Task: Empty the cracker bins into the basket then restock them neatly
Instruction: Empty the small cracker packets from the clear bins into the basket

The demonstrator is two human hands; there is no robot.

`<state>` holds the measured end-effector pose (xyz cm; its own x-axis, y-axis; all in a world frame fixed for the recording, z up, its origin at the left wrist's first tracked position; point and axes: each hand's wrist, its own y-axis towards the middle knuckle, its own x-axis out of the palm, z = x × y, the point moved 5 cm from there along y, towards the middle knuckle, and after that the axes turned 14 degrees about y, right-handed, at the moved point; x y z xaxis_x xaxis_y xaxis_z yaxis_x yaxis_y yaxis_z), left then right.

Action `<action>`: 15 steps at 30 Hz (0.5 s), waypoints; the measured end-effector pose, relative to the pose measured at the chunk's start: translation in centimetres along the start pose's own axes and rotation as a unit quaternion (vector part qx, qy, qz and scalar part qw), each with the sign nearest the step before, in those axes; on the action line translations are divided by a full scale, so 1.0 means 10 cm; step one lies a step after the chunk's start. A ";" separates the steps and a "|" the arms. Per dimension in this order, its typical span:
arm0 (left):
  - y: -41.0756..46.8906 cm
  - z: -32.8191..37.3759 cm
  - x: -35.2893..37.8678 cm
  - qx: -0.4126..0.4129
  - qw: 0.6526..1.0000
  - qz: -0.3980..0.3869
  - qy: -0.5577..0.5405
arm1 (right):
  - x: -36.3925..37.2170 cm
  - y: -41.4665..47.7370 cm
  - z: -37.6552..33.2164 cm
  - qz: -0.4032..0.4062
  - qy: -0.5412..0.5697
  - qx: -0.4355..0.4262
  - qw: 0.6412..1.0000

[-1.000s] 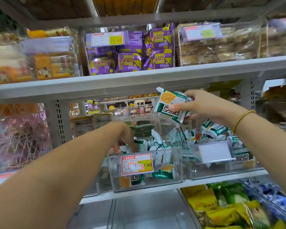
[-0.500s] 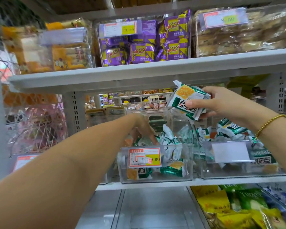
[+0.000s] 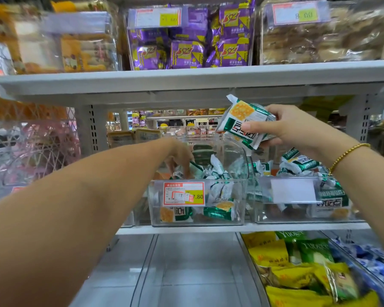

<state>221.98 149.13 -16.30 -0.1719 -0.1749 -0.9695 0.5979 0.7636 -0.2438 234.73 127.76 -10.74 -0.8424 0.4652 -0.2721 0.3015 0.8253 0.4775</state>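
In the left bin (image 3: 235, 181): my view has the left hand (image 3: 179, 159) down among the cracker packets (image 3: 217, 171), fingertips curled onto one (can't tell if it's properly pinched).
Right hand (image 3: 282, 127): thumb and fingers clamped on a packet (image 3: 244, 122), held above the gap between the bins, crimped end pointing up-left.
Next grab: I'd say the left is nearer, with the pile directly under it. The right bin (image 3: 264, 178) sits below the right wrist.

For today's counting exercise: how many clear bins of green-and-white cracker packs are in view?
2. The price-tagged bin, where the left hand reaches in, and the blank-labelled bin directly to its right on the same shelf. Others may be hidden further left.
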 end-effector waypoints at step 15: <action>0.24 -0.07 0.00 -0.029 0.997 -0.019 0.066 | 0.03 0.03 -0.03 -0.009 0.009 -0.029 0.999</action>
<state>222.86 151.41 -16.91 -0.2973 -0.1236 -0.9468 0.5440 0.7930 -0.2743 234.47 128.02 -10.44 -0.8560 0.4433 -0.2661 0.2594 0.8135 0.5205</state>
